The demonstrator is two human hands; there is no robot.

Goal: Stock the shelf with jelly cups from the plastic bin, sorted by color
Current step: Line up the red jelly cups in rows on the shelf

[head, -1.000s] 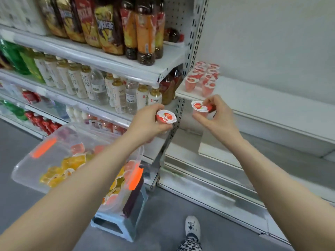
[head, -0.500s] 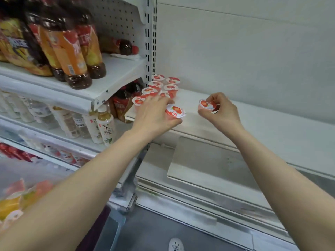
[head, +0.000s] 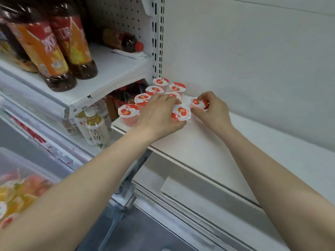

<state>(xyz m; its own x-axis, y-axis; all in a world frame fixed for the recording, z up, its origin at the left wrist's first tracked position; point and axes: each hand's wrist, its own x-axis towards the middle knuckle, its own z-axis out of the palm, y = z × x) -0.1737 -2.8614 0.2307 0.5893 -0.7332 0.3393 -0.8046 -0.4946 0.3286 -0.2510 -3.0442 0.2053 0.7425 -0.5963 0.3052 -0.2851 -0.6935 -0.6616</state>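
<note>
Several pink jelly cups (head: 129,113) with red-and-white lids stand in rows at the left end of the white shelf (head: 208,147). My left hand (head: 159,115) holds one more pink cup (head: 181,113) just above or on the shelf, right of the rows. My right hand (head: 211,107) pinches another pink cup (head: 198,103) a little further back and to the right. The clear plastic bin (head: 16,189) with orange and pink cups shows blurred at the lower left.
To the left, a neighbouring rack holds large tea bottles (head: 49,51) on its upper shelf and smaller bottles (head: 96,129) below. A white back wall (head: 253,60) closes the shelf behind. Lower white shelves (head: 208,200) jut out beneath my arms.
Both hands have moved forward and down onto the shelf with their cups, close to the standing rows. The view has come nearer to the shelf.
</note>
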